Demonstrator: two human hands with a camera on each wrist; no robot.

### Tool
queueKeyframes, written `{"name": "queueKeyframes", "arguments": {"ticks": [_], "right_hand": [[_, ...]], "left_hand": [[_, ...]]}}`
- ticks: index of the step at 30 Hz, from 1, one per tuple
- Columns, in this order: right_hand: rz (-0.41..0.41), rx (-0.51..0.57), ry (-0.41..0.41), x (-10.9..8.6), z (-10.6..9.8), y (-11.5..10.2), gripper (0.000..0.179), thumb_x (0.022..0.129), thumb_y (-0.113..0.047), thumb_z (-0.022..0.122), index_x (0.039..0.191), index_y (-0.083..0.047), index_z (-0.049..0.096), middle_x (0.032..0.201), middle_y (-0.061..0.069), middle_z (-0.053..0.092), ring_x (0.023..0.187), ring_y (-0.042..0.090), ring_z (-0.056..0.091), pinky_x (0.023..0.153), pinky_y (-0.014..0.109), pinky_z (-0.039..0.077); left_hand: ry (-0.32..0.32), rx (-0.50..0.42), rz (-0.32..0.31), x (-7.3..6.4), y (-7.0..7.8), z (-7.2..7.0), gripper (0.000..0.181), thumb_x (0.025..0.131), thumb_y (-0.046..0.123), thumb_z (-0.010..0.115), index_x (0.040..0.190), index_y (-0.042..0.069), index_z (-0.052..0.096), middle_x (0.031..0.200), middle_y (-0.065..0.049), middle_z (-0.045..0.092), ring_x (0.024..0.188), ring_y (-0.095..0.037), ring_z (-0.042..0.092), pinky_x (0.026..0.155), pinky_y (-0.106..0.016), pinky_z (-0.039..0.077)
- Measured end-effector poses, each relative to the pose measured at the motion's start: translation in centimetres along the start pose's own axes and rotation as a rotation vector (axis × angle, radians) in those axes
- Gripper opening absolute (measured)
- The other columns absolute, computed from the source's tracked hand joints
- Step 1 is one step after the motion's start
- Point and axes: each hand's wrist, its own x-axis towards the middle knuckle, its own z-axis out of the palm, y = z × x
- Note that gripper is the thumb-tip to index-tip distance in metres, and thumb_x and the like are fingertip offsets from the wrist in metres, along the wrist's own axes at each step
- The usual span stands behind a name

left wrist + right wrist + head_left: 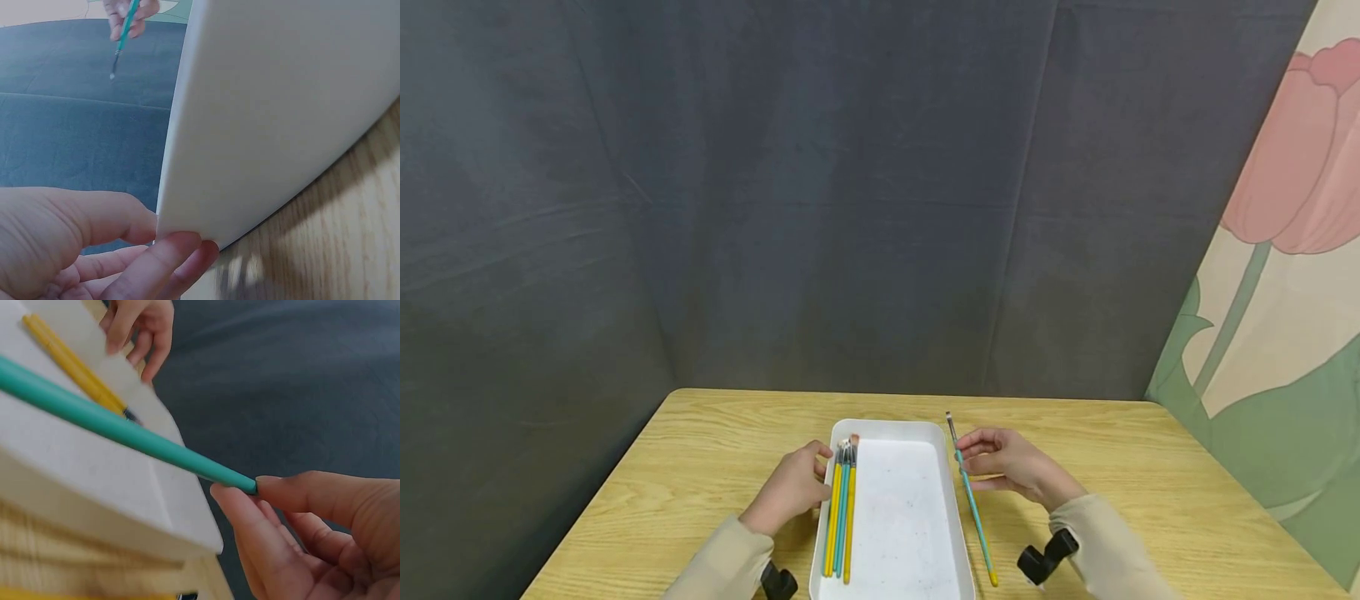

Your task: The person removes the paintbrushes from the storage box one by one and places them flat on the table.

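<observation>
Fingers of the right hand (1017, 463) pinching a teal brush (975, 512) up near the bristle end, just right of the white tray (910, 525) | left hand (793, 487) has the tray's left rim pinched | more brushes (842, 512), yellow and teal, lying inside along that side

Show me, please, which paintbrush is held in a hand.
The teal paintbrush pinched in the right hand, beside the white tray; the brushes lying inside it are not held.
</observation>
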Motion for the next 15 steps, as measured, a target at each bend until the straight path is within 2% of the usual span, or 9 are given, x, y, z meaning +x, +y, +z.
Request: {"name": "queueKeyframes", "arguments": {"ticks": [6,15], "right_hand": [[0.037,0.016,0.012,-0.4,-1.2,1.7,0.037,0.090,-0.001,0.062,0.123,0.010,0.048,0.098,0.005,0.059,0.084,0.013,0.063,0.077,0.033,0.058],[0.065,-0.009,0.058,0.3,-2.5,4.2,0.034,0.089,0.003,0.061,0.120,0.012,0.047,0.093,0.007,0.058,0.083,0.014,0.063,0.074,0.034,0.059]], "left_hand": [[0.004,0.002,-0.001,0.1,-0.1,0.0,0.050,0.077,-0.005,0.065,0.124,-0.003,0.051,0.096,-0.015,0.061,0.067,-0.017,0.058,0.053,-0.028,0.048],[0.002,-0.007,-0.005,0.0,0.1,0.0,0.050,0.077,-0.005,0.065,0.125,-0.004,0.051,0.097,-0.015,0.061,0.068,-0.017,0.058,0.053,-0.028,0.048]]}}
